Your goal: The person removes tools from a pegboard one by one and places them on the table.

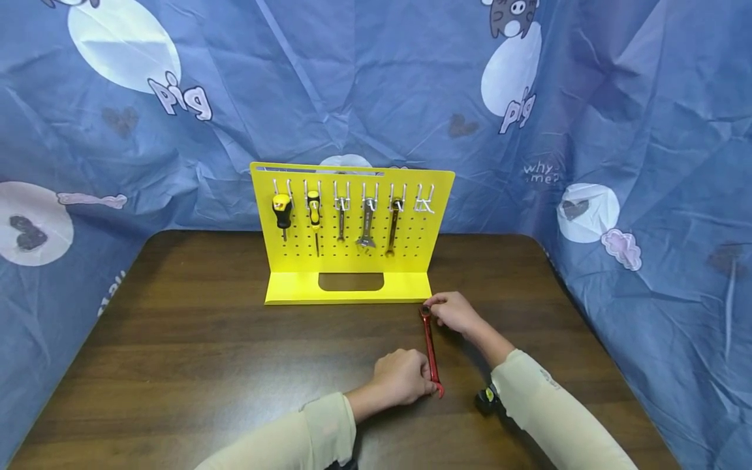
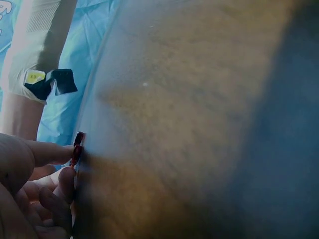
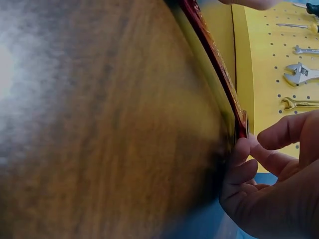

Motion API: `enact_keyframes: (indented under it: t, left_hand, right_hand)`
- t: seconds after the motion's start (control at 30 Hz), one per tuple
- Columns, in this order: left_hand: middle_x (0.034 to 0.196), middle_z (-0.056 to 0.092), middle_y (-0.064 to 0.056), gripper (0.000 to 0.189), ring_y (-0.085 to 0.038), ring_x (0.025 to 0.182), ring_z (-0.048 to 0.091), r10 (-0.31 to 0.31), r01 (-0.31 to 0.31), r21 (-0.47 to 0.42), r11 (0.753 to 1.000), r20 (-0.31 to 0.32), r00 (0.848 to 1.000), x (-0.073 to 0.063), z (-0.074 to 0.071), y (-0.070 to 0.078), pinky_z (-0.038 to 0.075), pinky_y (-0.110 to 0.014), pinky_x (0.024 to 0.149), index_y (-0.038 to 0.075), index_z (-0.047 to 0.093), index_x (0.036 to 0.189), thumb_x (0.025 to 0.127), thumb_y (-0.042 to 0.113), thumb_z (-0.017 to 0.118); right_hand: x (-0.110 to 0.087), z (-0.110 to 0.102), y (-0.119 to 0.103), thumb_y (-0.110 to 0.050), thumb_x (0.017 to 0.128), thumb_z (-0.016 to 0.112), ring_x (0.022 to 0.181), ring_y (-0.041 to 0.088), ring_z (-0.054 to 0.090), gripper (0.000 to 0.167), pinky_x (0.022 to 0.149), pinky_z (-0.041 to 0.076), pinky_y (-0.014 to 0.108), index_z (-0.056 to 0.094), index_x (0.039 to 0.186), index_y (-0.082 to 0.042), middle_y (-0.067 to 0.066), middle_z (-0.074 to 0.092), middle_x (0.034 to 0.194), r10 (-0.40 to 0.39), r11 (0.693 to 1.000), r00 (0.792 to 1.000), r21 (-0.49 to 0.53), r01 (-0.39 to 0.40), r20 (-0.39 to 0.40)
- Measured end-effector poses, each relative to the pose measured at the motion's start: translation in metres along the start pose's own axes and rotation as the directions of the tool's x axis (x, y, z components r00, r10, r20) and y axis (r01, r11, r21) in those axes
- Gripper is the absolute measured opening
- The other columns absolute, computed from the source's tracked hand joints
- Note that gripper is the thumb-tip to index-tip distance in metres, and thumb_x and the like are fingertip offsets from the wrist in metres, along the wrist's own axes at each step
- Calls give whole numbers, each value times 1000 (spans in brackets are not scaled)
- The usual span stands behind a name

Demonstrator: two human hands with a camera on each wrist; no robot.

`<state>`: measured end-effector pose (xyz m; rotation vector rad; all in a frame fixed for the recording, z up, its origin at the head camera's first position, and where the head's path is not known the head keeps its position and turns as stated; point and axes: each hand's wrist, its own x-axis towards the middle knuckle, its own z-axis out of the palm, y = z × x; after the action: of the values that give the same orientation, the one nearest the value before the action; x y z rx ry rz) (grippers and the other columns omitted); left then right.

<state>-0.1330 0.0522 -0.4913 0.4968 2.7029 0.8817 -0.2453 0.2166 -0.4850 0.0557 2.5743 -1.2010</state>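
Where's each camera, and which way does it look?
On the head: looks forward and down at the yellow board; left hand, right hand and sleeves show.
On the left wrist: looks across the table; left hand and right sleeve show.
On the right wrist: looks at the table and board; right hand and part of left show.
Both wrist views share the red wrench.

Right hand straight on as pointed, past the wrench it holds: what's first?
Likely the yellow board, at its base's near right corner; how high the right hand sits is unclear, so it might pass above.
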Motion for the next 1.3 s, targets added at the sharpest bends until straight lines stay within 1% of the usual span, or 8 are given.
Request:
enact_keyframes:
  t: [0.3,0.47,0.57,0.67,0.73,0.9,1.07,1.3]
  left_hand:
    - [57,52,11,37,-10,54,49,4,-4,28,1000,-7,1000,1,2,-2,39,-33,50,25,58,58,76,38,88]
    - [58,53,12,36,-11,55,50,9,-8,52,999,-23,1000,6,-1,0,41,-34,51,27,59,59,76,41,87]
    - [58,53,12,35,-10,55,50,21,-20,27,999,-30,999,7,-2,-1,40,-33,50,27,60,60,77,42,86]
    - [57,54,13,30,-6,54,49,65,-69,-99,993,-37,997,9,-3,-7,39,-28,49,24,63,62,81,34,84]
    - [59,56,13,24,-4,54,49,110,-118,-218,969,-47,993,13,-6,-14,40,-24,49,20,67,66,85,25,80]
    - [74,66,7,4,-5,67,58,195,-242,-367,898,-161,967,29,-26,-33,48,-23,63,8,74,86,90,9,72]
    - [103,72,-7,18,-13,80,67,167,-262,-368,892,-270,948,49,-53,-48,55,-31,75,-1,72,111,95,8,69]
    - [126,65,-18,36,-17,76,69,66,-228,-389,893,-386,920,83,-80,-71,57,-32,70,-1,62,132,98,8,66]
  right_hand:
    - [-7,7,0,-14,89,61,96,25,59,34,77,49,36,73,120,-6,12,69,122,-147,936,989,-327,133,-18]
    - [-5,3,-6,-18,92,63,115,32,62,35,94,50,50,72,123,-6,14,68,125,-159,901,987,-410,143,-4]
    - [-5,0,-12,-23,92,63,113,33,63,35,91,51,52,72,123,-9,13,69,124,-146,877,989,-463,123,-14]
    - [-4,-2,-21,-21,92,63,95,28,65,32,77,54,46,74,119,-8,12,71,114,-205,874,977,-460,154,-63]
    - [-1,-3,-30,-17,92,62,83,24,62,28,69,52,40,75,114,-6,10,71,104,-298,886,947,-403,227,-121]
    - [12,-6,-62,-8,95,63,85,23,63,23,73,53,38,73,115,-2,10,69,100,-514,857,808,-198,475,-287]
    - [26,-6,-91,-7,97,65,99,27,68,35,80,58,41,65,132,-6,12,69,108,-564,813,723,-110,572,-399]
    - [38,0,-117,-8,98,65,102,28,68,48,83,58,41,55,145,-13,15,68,118,-638,752,594,-233,616,-490]
